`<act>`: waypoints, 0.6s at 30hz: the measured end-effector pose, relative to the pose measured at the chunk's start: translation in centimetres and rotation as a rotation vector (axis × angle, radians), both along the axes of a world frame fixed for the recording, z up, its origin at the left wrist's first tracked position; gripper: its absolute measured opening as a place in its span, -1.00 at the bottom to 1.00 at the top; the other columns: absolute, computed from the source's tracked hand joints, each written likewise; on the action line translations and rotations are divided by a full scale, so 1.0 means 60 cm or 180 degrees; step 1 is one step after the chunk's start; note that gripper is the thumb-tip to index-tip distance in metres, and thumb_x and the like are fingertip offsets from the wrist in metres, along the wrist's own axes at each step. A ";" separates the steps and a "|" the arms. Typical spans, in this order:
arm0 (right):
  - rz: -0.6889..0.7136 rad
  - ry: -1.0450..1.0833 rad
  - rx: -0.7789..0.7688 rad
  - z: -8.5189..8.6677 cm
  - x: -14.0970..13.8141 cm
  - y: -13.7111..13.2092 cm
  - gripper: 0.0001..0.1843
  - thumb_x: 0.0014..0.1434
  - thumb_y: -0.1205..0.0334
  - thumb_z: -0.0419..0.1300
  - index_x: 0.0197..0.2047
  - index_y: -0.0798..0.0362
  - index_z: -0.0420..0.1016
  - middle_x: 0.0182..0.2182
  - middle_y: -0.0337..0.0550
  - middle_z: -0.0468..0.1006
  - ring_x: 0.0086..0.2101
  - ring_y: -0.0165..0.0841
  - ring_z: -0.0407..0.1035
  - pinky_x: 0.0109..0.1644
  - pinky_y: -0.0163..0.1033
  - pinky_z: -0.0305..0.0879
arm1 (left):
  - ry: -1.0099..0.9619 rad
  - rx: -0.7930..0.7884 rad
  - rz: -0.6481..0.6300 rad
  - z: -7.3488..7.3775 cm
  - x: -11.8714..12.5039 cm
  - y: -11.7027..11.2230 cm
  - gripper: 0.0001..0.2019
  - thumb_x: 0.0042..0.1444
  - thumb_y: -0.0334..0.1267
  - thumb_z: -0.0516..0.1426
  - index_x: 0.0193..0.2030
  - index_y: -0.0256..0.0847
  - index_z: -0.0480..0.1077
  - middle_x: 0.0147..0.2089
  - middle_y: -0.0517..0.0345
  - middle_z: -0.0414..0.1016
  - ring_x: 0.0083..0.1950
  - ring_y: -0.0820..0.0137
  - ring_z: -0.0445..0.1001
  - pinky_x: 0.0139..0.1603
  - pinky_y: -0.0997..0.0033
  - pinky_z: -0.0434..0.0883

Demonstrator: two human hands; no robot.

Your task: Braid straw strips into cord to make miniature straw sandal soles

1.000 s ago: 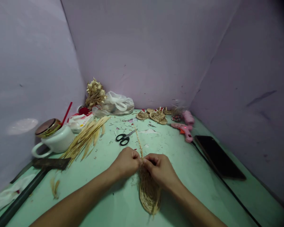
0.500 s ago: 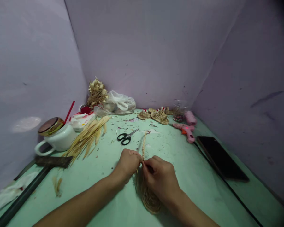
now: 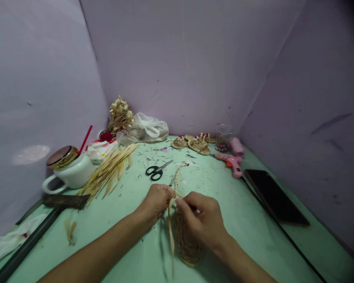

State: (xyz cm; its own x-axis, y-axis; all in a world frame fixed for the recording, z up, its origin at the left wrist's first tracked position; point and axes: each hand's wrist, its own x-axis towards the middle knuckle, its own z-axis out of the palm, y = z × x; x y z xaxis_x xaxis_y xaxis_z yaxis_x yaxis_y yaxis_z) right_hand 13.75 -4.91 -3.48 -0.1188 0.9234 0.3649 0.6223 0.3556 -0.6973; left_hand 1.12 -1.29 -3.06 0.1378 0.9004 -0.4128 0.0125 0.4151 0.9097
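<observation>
A thin straw braid (image 3: 178,176) runs from the middle of the table toward me. My left hand (image 3: 157,201) is closed, pinching the braid's near end. From that pinch one loose strip of dried straw (image 3: 171,232) hangs down toward me. My right hand (image 3: 202,214), just to the right, has thumb and forefinger pinched on another straw strip that leads off the braid. Partly beneath my right hand lies a flat, coiled oval sole of braided straw (image 3: 188,245); its upper part is covered by the hand.
Black-handled scissors (image 3: 156,171) lie beyond my left hand. Dried straw strips (image 3: 112,167), a white mug (image 3: 75,173) and a hammer (image 3: 59,204) are at left. A pink glue gun (image 3: 231,162), its cord and a phone (image 3: 275,196) are at right. Small straw slippers (image 3: 198,144) sit at the back.
My hands have drawn slightly apart, the right one pulling a strip aside from the braid. The loose strip now hangs in plain view and more of the coiled sole shows.
</observation>
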 end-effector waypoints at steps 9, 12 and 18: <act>0.0162 0.1677 -0.1925 -0.013 0.005 0.035 -0.74 -0.02 0.11 0.05 -0.55 0.12 0.35 -0.72 -0.28 0.30 -0.68 -0.51 0.12 -0.59 -0.38 -0.01 | 0.0166 0.0470 -0.0241 -0.017 0.004 -0.006 -0.83 -0.25 -0.23 0.08 -0.67 -0.28 0.21 -0.75 0.31 0.14 -0.69 0.62 0.04 -0.64 0.57 0.00; 0.0295 0.2031 -0.2391 -0.010 0.004 0.037 -0.73 -0.10 0.12 0.11 -0.67 0.13 0.29 -0.77 -0.28 0.26 -0.73 -0.57 0.00 -0.64 -0.39 -0.13 | 0.0358 0.0622 -0.0398 -0.019 0.002 -0.004 -0.81 -0.23 -0.20 0.07 -0.67 -0.29 0.23 -0.72 0.28 0.18 -0.66 0.60 0.06 -0.62 0.56 0.01; 0.0101 0.2354 -0.2413 -0.013 0.004 0.038 -0.73 -0.26 0.17 0.25 -0.70 0.13 0.26 -0.81 -0.38 0.15 -0.74 -0.61 -0.04 -0.65 -0.40 -0.15 | 0.0652 0.0696 -0.0295 -0.018 0.003 -0.005 -0.88 -0.29 -0.29 0.04 -0.69 -0.29 0.23 -0.72 0.32 0.11 -0.64 0.61 0.03 -0.60 0.56 0.01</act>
State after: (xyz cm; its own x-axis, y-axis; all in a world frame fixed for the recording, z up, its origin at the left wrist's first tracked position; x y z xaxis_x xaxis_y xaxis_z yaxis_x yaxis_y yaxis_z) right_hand 13.99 -2.64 -4.27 -0.1307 0.9403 -0.3141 -0.0495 -0.3226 -0.9452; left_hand 1.30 -1.60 -4.16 0.1573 0.9583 -0.2385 0.2335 0.1985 0.9519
